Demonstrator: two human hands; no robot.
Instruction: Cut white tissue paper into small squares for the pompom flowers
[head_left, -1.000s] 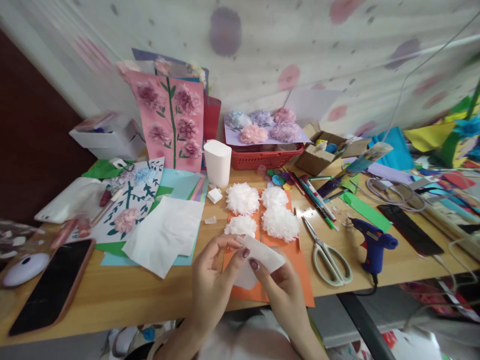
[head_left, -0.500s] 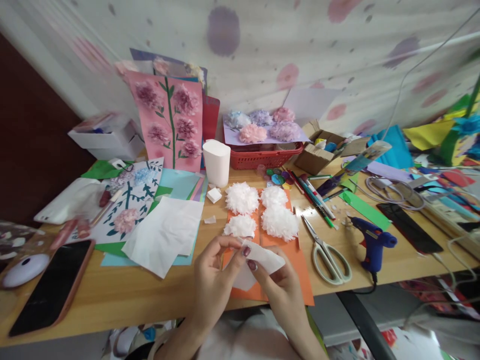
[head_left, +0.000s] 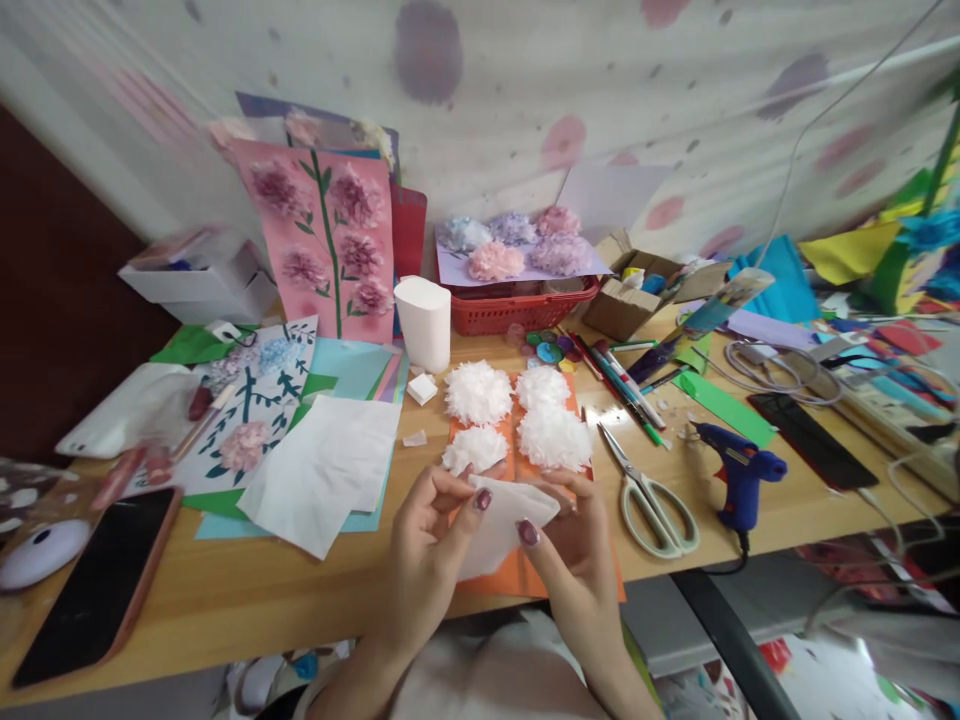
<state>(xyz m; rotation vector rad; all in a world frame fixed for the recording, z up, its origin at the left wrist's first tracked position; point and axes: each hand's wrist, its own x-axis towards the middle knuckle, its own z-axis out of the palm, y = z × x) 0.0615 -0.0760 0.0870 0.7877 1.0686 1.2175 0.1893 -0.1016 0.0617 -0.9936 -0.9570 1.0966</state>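
My left hand (head_left: 425,540) and my right hand (head_left: 576,552) both pinch one folded piece of white tissue paper (head_left: 504,512), held just above the near end of an orange card (head_left: 517,575). On that card lie several fluffy white tissue flowers (head_left: 478,392). My left thumb and fingers grip the paper's left edge; my right thumb presses on its lower right corner.
Scissors (head_left: 649,495) and a blue glue gun (head_left: 739,478) lie right of the card. Loose white tissue sheets (head_left: 322,470), a phone (head_left: 97,580) and flower artwork (head_left: 255,400) sit to the left. A white cup (head_left: 424,322), red basket (head_left: 525,305) and pens (head_left: 622,385) stand behind.
My right thumb has slid down the tissue paper and the hands have drawn a little closer together. The camera view has shifted slightly down and right.
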